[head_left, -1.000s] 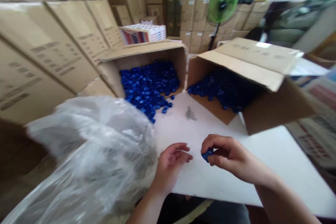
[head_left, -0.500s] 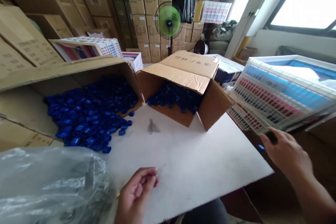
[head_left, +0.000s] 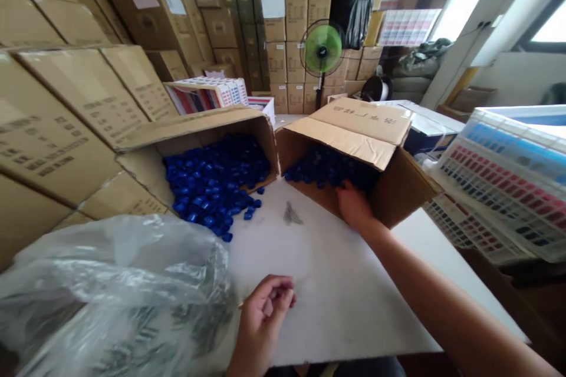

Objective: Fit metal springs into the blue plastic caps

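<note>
Right hand (head_left: 354,207), open, points upper left into cardboard box (head_left: 400,194) of blue plastic caps (head_left: 331,168). Left hand (head_left: 265,313) curled shut, lower centre, over white counter (head_left: 354,306).

Two bare hands in view: left hand (head_left: 263,321) low at frame bottom, right hand (head_left: 354,206) farther out. No gloves. Left fingers (head_left: 276,297) short-looking, slim; fine detail too small to tell. Right forearm (head_left: 442,294) bare, long, slender, tapering toward wrist, running out of lower right corner. Left forearm (head_left: 241,362) bare too, only short stretch showing. Dark clothing (head_left: 336,370) just visible along bottom edge; garment type cannot be told, no markings readable.
</note>
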A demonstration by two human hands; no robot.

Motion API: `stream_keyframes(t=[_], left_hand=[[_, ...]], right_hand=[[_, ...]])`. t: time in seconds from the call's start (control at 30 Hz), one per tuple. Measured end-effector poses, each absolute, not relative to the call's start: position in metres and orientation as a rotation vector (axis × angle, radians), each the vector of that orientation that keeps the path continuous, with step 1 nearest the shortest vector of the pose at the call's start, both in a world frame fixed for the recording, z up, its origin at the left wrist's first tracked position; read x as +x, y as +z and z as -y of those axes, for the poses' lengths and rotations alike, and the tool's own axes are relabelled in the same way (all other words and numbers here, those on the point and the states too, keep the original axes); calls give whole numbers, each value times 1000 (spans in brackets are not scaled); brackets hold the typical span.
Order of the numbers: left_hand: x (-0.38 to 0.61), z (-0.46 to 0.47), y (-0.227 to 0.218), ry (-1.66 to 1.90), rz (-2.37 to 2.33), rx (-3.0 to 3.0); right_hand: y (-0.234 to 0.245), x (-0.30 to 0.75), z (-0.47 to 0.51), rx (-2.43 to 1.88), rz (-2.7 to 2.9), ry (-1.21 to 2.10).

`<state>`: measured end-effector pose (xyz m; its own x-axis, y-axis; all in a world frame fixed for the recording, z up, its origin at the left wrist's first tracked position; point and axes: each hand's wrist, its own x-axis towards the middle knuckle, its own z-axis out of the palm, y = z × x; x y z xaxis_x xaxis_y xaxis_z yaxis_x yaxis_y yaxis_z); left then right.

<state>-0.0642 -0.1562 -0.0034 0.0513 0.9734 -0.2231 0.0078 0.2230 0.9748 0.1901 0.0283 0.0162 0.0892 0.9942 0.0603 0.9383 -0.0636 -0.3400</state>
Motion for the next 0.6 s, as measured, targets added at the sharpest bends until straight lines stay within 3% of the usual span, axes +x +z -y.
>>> stream_keyframes(t=[0.1,0.2,0.3,0.43,0.6], left_hand=[[-61,156,-3,1071,-1224,991],[-56,153,-3,1214,-1224,879],[-56,152,-4,1357,-1259,939],[-66,152,-7,1448,-1440,1347],[-74,153,-12,1416,-1472,1431]], right_hand=[[18,176,-3,-1903,1836,568],[16,135,48,-1430,1504,1402],[15,91,93,-1185,1191,1859],[16,66,114,-990,870,2133],[11,72,109,-970,911,2199]])
